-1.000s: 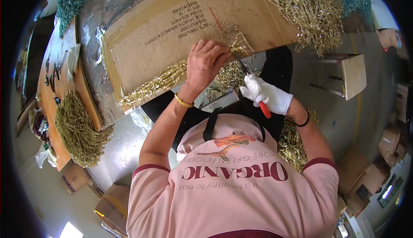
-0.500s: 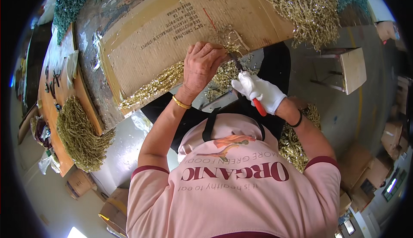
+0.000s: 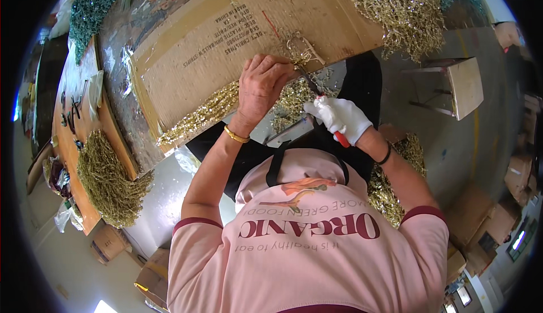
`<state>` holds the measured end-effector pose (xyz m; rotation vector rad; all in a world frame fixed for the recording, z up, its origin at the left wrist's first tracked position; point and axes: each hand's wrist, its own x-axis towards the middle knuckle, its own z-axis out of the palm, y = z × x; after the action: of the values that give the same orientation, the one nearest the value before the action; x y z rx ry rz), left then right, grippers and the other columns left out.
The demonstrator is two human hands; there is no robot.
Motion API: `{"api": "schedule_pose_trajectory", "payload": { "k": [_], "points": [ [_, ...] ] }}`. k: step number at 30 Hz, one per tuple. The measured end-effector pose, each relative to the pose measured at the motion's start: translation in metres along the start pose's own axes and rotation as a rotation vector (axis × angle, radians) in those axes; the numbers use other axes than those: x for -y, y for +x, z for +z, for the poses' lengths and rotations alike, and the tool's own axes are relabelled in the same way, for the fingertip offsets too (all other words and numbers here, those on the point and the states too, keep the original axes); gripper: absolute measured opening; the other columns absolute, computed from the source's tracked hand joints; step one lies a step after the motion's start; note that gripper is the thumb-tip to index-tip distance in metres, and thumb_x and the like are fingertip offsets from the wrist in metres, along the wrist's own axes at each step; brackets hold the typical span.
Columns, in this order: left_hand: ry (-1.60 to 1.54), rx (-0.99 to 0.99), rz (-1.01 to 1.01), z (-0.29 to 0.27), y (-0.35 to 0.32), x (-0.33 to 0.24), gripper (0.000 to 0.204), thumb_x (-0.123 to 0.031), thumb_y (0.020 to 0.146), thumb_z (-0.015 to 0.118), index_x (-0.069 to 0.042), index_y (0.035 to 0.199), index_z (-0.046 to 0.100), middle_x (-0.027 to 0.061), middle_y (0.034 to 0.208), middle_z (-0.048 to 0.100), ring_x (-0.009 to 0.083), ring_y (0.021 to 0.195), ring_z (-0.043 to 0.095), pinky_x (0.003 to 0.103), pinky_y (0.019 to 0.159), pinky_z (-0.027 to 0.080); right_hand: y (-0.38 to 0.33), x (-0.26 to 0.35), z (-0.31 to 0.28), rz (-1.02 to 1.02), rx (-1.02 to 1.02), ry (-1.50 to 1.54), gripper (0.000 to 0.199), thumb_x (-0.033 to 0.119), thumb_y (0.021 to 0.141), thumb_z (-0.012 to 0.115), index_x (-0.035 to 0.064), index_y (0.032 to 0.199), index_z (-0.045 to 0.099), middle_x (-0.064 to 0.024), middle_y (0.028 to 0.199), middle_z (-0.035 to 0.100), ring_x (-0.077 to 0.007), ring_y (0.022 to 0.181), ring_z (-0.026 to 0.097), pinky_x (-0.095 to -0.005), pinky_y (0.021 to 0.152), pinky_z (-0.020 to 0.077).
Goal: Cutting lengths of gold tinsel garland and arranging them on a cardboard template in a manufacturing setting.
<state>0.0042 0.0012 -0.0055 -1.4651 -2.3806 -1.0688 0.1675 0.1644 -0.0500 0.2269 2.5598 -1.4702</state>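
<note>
My bare left hand point(image 3: 263, 82) is closed around a bundle of glittery gold artificial sprigs point(image 3: 206, 109), whose long part trails left along the near edge of the cardboard. In a white glove, my right hand point(image 3: 342, 119) grips red-handled pliers point(image 3: 310, 81). The jaws of the pliers reach up to the bundle's end beside my left fingertips; whether they are closed on a stem is too small to tell. Just beyond the fingertips, thin wire loops and gold bits point(image 3: 302, 50) lie on the cardboard sheet point(image 3: 186, 41).
Loose gold sprigs point(image 3: 294, 105) lie in my lap area. A large gold heap point(image 3: 401, 7) hangs off the table's right end, another gold bunch point(image 3: 110, 183) lies left, and teal bunches point(image 3: 99, 10) are at the far left. A wooden stool point(image 3: 465, 88) stands right. Several hand tools point(image 3: 73, 109) rest on the left board.
The pliers and my gloved hand have shifted very slightly while staying at the bundle's end. My left hand keeps its hold, and the view has moved a little.
</note>
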Motion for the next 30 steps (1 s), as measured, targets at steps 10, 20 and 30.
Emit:
{"api": "schedule_pose_trajectory", "payload": {
  "k": [10,20,30],
  "points": [
    [-0.044,0.026,-0.008,-0.003,0.002,-0.001,0.018,-0.006,0.070,0.067,-0.008,0.087,0.062,0.0018,0.098,0.063,0.0218,0.085,0.056,0.032,0.075,0.043,0.004,0.008,-0.017,0.120,0.307,-0.449,0.037,0.011,0.083,0.045,0.0153,0.120,0.051,-0.0114,0.100,0.058,-0.0300,0.086,0.059,-0.0350,0.072,0.0489],
    [-0.054,0.008,0.008,-0.002,-0.002,0.004,0.017,-0.008,0.069,0.068,-0.011,0.085,0.061,-0.0026,0.096,0.064,0.0185,0.086,0.056,0.031,0.073,0.041,0.008,0.047,-0.018,0.205,0.156,-0.445,0.023,0.024,0.081,0.053,0.0068,0.096,0.056,-0.0188,0.082,0.062,-0.0359,0.078,0.061,-0.0412,0.065,0.0498],
    [-0.103,0.044,-0.021,-0.004,0.004,0.000,0.015,-0.004,0.071,0.066,-0.007,0.086,0.062,0.0034,0.094,0.064,0.0223,0.086,0.058,0.032,0.077,0.044,0.003,0.031,-0.029,0.508,0.254,0.647,0.022,0.025,0.083,0.055,0.0040,0.086,0.059,-0.0040,0.056,0.057,-0.0253,0.051,0.058,-0.0368,0.054,0.0508]
  ]
}}
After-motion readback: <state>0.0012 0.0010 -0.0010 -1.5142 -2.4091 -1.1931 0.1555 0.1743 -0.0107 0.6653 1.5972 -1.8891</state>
